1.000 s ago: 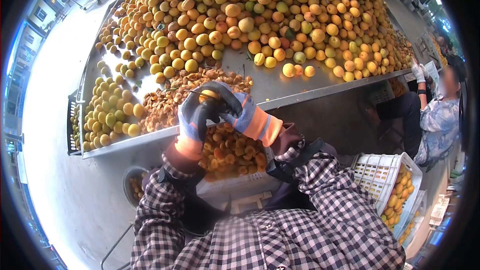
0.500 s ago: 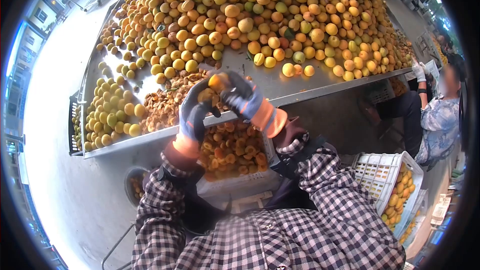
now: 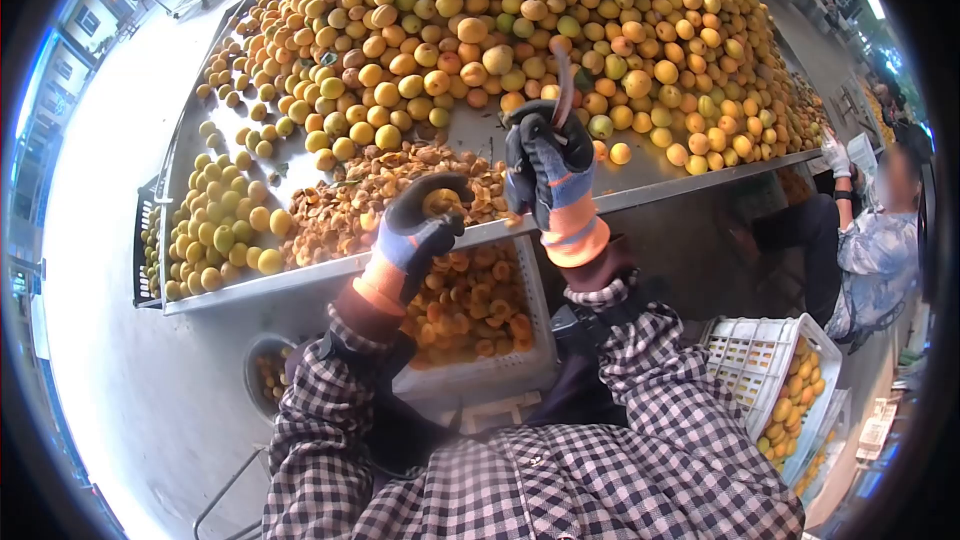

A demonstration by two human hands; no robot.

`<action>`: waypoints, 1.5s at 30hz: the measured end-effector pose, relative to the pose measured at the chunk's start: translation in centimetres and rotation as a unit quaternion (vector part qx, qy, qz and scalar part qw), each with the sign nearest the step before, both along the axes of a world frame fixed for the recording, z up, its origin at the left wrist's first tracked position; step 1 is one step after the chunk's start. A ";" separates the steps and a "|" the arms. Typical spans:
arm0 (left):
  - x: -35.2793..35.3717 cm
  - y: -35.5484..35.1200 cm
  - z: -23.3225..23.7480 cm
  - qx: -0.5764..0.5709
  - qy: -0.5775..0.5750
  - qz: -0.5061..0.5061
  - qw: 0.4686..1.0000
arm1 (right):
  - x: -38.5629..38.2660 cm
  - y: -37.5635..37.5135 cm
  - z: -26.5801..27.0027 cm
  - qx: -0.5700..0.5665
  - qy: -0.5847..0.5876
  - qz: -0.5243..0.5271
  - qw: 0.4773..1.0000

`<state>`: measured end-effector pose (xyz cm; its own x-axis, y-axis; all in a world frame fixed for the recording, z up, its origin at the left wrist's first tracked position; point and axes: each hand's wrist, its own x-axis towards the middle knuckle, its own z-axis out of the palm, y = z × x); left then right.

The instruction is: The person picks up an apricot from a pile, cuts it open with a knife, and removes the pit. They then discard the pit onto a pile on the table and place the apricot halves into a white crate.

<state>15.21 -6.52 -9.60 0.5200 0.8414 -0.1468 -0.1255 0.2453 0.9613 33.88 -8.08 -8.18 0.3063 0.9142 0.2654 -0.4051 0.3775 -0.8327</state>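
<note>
My left hand (image 3: 418, 227), in a dark glove with an orange cuff, is curled around a cut piece of apricot (image 3: 442, 202) near the table's front edge. To its right, my right hand (image 3: 550, 162), gloved the same way, grips a small curved knife (image 3: 564, 85) with the blade pointing up and away from me. A heap of brownish apricot scraps (image 3: 390, 178) lies on the metal table behind my left hand. Below both hands, a white crate (image 3: 480, 372) holds orange apricot halves (image 3: 470, 305).
A large pile of whole apricots (image 3: 600, 0) covers the metal table (image 3: 650, 186). Greenish apricots (image 3: 222, 215) lie at its left. A bucket (image 3: 252, 380) stands on the floor at left. At right are a tilted white crate (image 3: 745, 360) of apricots and a seated person (image 3: 875, 250).
My hands have come apart. The right hand moved right with the knife, whose blade now shows plainly; the left hand drew slightly down, keeping the apricot piece.
</note>
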 end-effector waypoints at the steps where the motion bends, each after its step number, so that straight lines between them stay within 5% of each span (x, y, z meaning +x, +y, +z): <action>1: 0.4 -0.2 -0.2 0.022 0.020 0.000 1.000 | -0.5 0.2 0.3 0.031 0.018 -0.028 0.999; 6: 0.8 -0.5 -1.3 -0.008 0.028 -0.051 0.998 | -2.3 0.9 1.3 0.076 0.043 -0.068 0.994; 22: 1.8 -0.4 -2.8 -0.004 0.042 0.025 0.999 | -5.3 1.7 0.1 0.126 0.024 -0.064 0.990; 28: 1.9 0.2 -3.8 0.079 0.080 0.047 0.993 | -5.3 3.0 0.1 0.021 0.088 -0.101 0.991; 31: 1.1 0.7 -3.8 0.158 0.000 0.042 0.987 | -5.0 3.4 0.4 0.006 0.162 -0.083 0.983; 39: 0.8 1.6 -4.1 0.367 0.222 0.025 0.903 | -4.5 5.2 -1.6 -0.162 0.251 -0.122 0.946; 45: 0.3 1.6 -4.2 0.393 0.236 0.025 0.888 | -4.4 5.9 -3.8 -0.223 0.318 -0.141 0.911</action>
<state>15.51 -4.88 -13.77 0.5149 0.8011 0.3051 0.3450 -0.5195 0.7817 29.49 -2.16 -11.94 0.5078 0.7490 -0.4256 -0.7980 0.2229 -0.5600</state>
